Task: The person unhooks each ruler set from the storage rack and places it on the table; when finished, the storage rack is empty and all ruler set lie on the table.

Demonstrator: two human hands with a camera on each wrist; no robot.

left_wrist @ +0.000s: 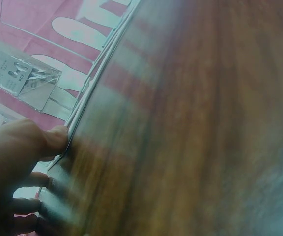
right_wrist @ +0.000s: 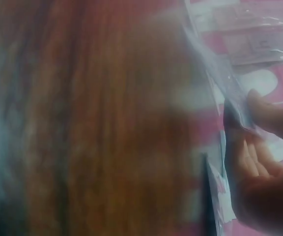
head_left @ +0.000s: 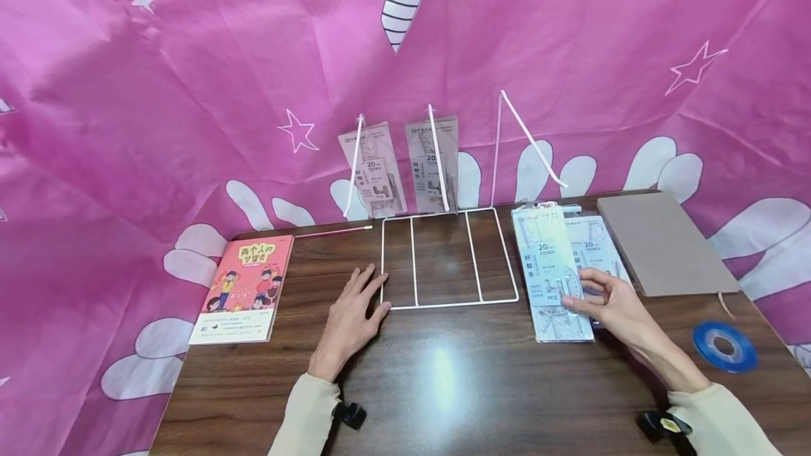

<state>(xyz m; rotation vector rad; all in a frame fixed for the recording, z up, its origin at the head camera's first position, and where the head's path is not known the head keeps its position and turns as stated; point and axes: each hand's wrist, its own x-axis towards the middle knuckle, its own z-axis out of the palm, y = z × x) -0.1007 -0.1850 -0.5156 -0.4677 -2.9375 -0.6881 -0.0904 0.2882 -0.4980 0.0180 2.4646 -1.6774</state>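
In the head view my right hand (head_left: 611, 305) pinches the right edge of a flat clear pack with a printed card (head_left: 546, 259), thumb on its front. A second such pack (head_left: 595, 238) lies partly hidden behind it. My left hand (head_left: 351, 315) rests on the table at the left front corner of a white wire rack (head_left: 446, 303), fingers spread and touching its side wire. Two similar packs hang at the rack's back: one on the left prong (head_left: 374, 171), one on the middle prong (head_left: 437, 164). The right prong (head_left: 532, 139) carries no pack.
A red-and-cream book (head_left: 243, 287) lies at the left, with a thin pink stick (head_left: 336, 231) beyond it. On the right are a grey-brown notebook (head_left: 665, 245) and a blue roll of tape (head_left: 724, 347). Pink cloth (head_left: 190, 76) hangs behind the wooden table (head_left: 443, 400).
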